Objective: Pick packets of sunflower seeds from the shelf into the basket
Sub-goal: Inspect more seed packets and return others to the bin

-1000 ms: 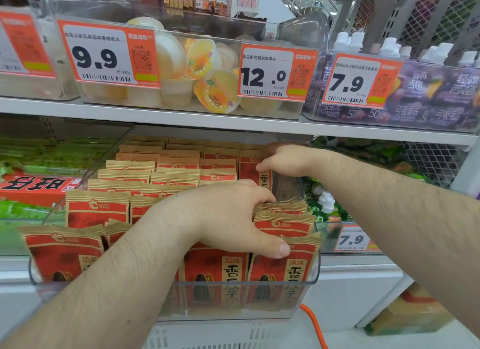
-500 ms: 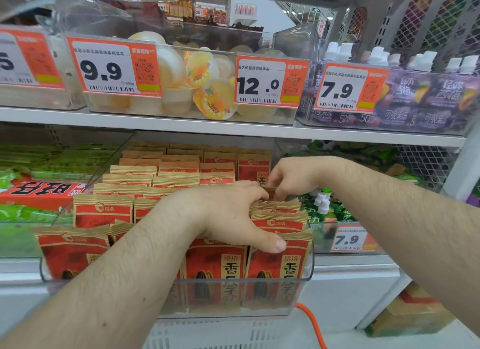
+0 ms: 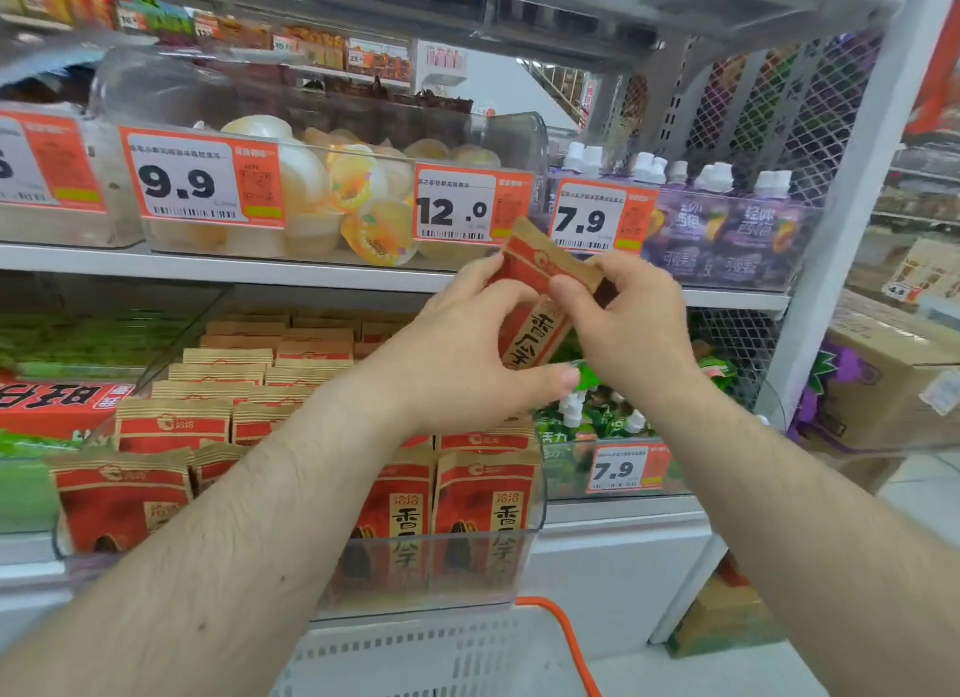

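Note:
A red and tan packet of sunflower seeds (image 3: 540, 301) is lifted clear of the shelf, tilted, in front of the price tags. My left hand (image 3: 462, 353) grips its left side and bottom with curled fingers. My right hand (image 3: 628, 327) pinches its upper right corner. Below them a clear bin (image 3: 537, 509) on the lower shelf holds several more such packets (image 3: 171, 431) in rows. The white basket (image 3: 431, 655) with an orange handle (image 3: 571, 639) sits under the bin at the bottom edge.
The shelf above (image 3: 234, 268) carries clear bins of jelly cups (image 3: 363, 197) and purple drink pouches (image 3: 737, 234) with price tags. Green packets (image 3: 597, 410) fill the bin to the right. Cardboard boxes (image 3: 893, 379) stand right of the white upright (image 3: 852, 203).
Both hands were down among the packets in the bin. They have risen together with one packet, now held between them above the bin. The camera has tilted a little.

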A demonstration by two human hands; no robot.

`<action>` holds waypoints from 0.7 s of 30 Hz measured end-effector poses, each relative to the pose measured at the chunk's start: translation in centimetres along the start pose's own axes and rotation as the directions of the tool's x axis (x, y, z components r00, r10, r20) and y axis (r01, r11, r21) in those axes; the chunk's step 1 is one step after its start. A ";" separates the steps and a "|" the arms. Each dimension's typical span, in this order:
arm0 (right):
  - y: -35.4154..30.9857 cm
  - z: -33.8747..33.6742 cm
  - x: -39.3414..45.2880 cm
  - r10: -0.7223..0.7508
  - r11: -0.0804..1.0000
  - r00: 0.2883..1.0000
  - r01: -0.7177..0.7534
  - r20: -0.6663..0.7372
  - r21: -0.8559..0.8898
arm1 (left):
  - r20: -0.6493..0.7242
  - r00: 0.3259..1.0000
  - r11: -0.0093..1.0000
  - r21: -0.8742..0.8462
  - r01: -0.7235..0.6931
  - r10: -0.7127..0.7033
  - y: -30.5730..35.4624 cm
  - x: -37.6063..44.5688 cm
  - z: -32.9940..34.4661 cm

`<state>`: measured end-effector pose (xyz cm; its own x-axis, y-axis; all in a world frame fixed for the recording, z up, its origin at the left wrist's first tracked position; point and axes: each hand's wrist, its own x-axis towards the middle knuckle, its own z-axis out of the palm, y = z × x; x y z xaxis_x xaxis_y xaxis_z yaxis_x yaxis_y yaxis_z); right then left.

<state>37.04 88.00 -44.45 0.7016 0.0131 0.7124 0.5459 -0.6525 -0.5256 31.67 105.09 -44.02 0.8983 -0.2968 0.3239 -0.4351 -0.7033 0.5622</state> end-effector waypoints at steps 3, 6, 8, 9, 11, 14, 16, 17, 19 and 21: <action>-1.3 -3.3 -1.3 0.036 0.987 0.984 -0.008 -0.172 0.158 | -0.146 0.988 0.993 -0.090 -0.071 0.057 2.6 -0.1 0.3; -2.1 -5.8 -3.0 0.089 0.976 0.985 -0.057 -0.146 0.211 | -0.229 0.973 0.976 -0.201 -0.088 0.041 4.8 -0.6 1.3; -2.1 -7.2 -4.5 0.161 0.964 0.982 -0.137 -0.095 0.226 | -0.267 0.963 0.948 -0.314 -0.059 -0.029 5.5 -1.1 2.5; -2.0 -7.8 -5.3 0.195 0.955 0.977 -0.171 -0.081 0.243 | -0.287 0.955 0.920 -0.390 -0.042 -0.077 5.6 -1.4 3.2; -1.6 -8.9 -7.0 0.253 0.933 0.964 -0.222 -0.078 0.283 | -0.320 0.935 0.844 -0.535 -0.044 -0.154 5.8 -2.0 4.6; -1.3 -10.4 -9.2 0.323 0.896 0.941 -0.270 -0.100 0.354 | -0.304 0.938 0.796 -0.602 -0.055 -0.165 6.2 -2.8 6.4; -1.0 -11.0 -10.3 0.347 0.888 0.932 -0.292 -0.102 0.355 | -0.254 0.957 0.799 -0.600 -0.041 -0.141 6.5 -3.1 7.3; -0.9 -11.2 -10.8 0.361 0.882 0.927 -0.303 -0.103 0.361 | -0.221 0.967 0.801 -0.597 -0.031 -0.127 6.7 -3.1 7.8; -0.6 -11.2 -11.6 0.390 0.866 0.916 -0.333 -0.089 0.374 | -0.147 0.983 0.801 -0.598 0.001 -0.111 7.1 -3.2 8.6; -0.1 -10.9 -12.5 0.420 0.856 0.906 -0.380 -0.042 0.351 | -0.082 0.989 0.766 -0.641 0.044 -0.125 7.1 -3.5 9.5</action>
<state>23.27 79.67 -48.24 0.8461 -0.2943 0.4444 0.3609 -0.2972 -0.8840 25.96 94.99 -48.36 0.9376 -0.1530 0.3122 -0.3331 -0.1382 0.9327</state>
